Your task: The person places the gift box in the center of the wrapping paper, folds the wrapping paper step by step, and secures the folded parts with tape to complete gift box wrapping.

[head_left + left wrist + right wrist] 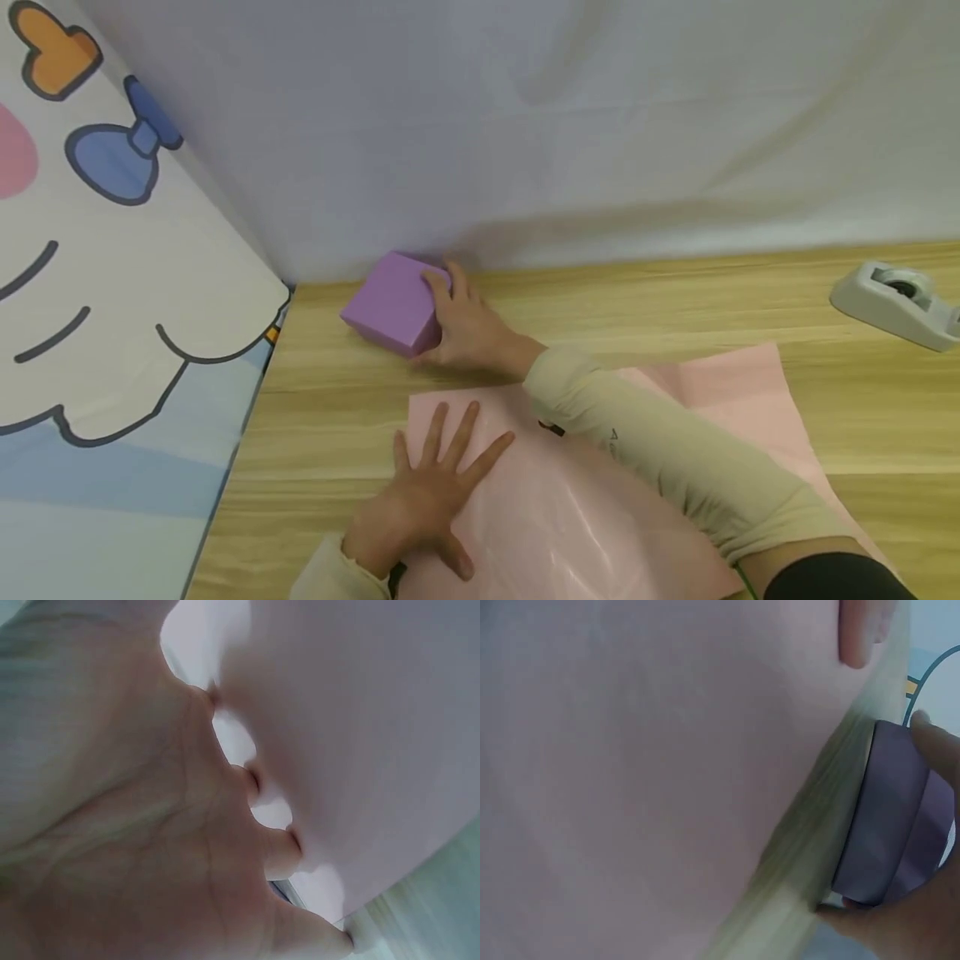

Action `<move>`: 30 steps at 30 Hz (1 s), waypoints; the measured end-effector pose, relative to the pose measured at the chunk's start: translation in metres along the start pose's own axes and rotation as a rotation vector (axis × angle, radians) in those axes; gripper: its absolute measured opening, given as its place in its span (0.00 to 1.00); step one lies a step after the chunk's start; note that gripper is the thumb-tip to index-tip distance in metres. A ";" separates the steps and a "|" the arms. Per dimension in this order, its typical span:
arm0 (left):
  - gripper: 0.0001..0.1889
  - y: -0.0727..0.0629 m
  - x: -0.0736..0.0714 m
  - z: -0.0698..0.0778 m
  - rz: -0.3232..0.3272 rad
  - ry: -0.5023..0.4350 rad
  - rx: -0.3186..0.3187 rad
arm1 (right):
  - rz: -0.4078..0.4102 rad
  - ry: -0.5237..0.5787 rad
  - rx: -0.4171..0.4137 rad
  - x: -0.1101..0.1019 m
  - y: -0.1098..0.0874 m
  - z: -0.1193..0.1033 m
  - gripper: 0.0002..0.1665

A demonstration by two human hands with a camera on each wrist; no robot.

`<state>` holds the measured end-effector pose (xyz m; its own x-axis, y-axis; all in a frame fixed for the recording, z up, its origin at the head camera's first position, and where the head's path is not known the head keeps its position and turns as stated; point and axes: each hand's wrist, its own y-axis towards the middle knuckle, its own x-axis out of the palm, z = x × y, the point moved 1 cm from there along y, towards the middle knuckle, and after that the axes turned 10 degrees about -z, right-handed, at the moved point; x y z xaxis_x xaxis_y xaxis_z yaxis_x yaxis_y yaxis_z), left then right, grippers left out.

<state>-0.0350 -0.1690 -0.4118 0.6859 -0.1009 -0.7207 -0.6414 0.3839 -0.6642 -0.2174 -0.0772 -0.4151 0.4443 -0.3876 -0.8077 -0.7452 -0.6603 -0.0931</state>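
Observation:
A purple box (pixel 392 302) sits at the back left of the wooden table, close to the curtain. My right hand (pixel 474 329) grips it from its right side, thumb at the near corner and fingers at the far edge; the right wrist view shows the box (pixel 885 814) between thumb and fingers. Below, a large pink sheet of paper (pixel 540 500) lies on the table. My left hand (pixel 423 492) rests flat on its left part with fingers spread. In the left wrist view the palm and fingertips are over the pink paper (pixel 375 750).
A white tape dispenser (pixel 892 304) stands at the back right of the table (pixel 315 433). Behind hangs a pale curtain (pixel 525 150), and a cartoon-printed cloth (pixel 150 275) borders the left side. A small dark object (pixel 551 428) shows beside the right sleeve.

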 end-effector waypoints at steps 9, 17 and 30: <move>0.80 -0.002 -0.002 0.004 0.012 0.006 -0.002 | 0.015 0.061 -0.029 0.000 -0.004 0.007 0.72; 0.81 0.003 0.007 -0.001 0.024 0.018 0.015 | 0.043 0.119 -0.102 -0.020 -0.038 0.030 0.73; 0.82 0.004 0.010 -0.004 0.065 0.048 0.027 | 0.118 0.056 -0.314 -0.056 -0.147 0.077 0.74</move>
<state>-0.0321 -0.1721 -0.4227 0.6256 -0.1184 -0.7711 -0.6739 0.4158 -0.6107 -0.1709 0.0912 -0.4012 0.3975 -0.5023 -0.7679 -0.6073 -0.7713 0.1901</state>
